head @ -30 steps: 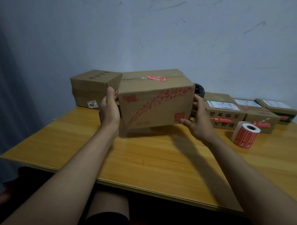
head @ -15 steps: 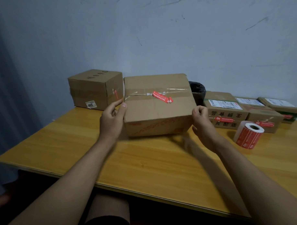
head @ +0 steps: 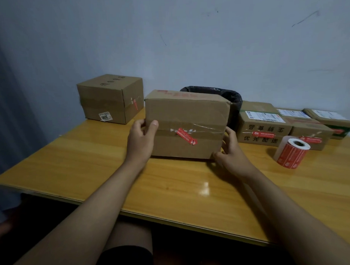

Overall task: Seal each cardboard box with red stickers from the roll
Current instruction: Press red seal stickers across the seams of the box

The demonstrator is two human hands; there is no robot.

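Note:
A large cardboard box [head: 187,114] stands tipped on the wooden table [head: 172,182], its taped face toward me with a red sticker [head: 186,136] across the seam. My left hand [head: 141,140] grips its left edge, thumb on the front face. My right hand [head: 229,152] holds its lower right corner. The roll of red stickers [head: 291,152] lies on its side to the right, untouched.
A cube-shaped box [head: 109,99] with a red sticker on its side sits at the back left. Three flatter labelled boxes [head: 263,124] line the back right. A bin lined with a black bag [head: 230,96] stands behind the held box. The wall is close behind.
Both hands have rotated the large box toward me: first its printed side faced me, then the taped face showed on top, and now that face with the sticker faces me.

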